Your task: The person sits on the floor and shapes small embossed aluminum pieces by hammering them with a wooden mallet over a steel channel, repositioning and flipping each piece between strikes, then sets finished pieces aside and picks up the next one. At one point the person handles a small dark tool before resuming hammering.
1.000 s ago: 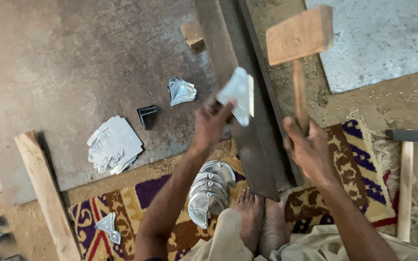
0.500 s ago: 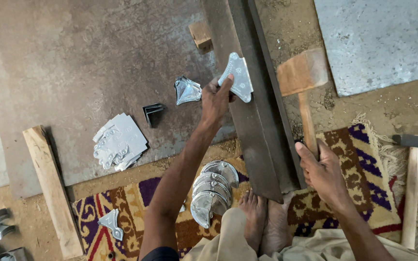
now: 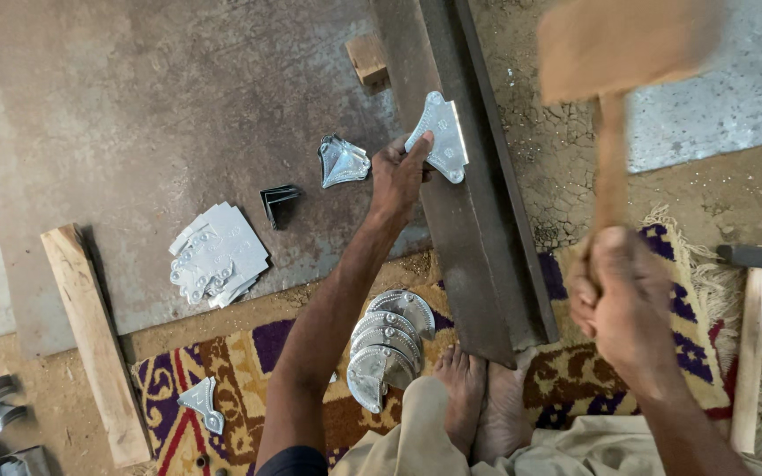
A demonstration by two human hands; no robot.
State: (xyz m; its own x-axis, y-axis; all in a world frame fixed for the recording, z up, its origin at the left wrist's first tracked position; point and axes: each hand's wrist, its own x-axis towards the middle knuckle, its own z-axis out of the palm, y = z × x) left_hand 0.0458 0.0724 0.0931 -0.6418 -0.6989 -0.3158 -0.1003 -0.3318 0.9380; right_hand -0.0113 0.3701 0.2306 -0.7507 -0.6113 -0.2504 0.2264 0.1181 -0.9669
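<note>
My left hand (image 3: 399,176) presses a shiny embossed metal piece (image 3: 441,137) against the edge of a long dark steel angle bar (image 3: 478,229). A wooden mallet (image 3: 615,62) is raised in my right hand (image 3: 621,295), its head blurred above the bar's right side. A bent metal piece (image 3: 342,160) lies on the metal sheet just left of my left hand. Several round stamped pieces (image 3: 385,345) lie stacked on the rug beside my bare feet (image 3: 482,397).
A pile of flat metal pieces (image 3: 216,256) and a small dark angle block (image 3: 279,203) lie on the large metal sheet (image 3: 134,106). A wooden plank (image 3: 94,344) lies at left. A hammer (image 3: 751,335) rests on the patterned rug at right. A small wood block (image 3: 368,60) lies behind.
My left hand set the metal piece down against the steel bar. My right hand dropped the mallet low, then swung it back up, and it is blurred now.
</note>
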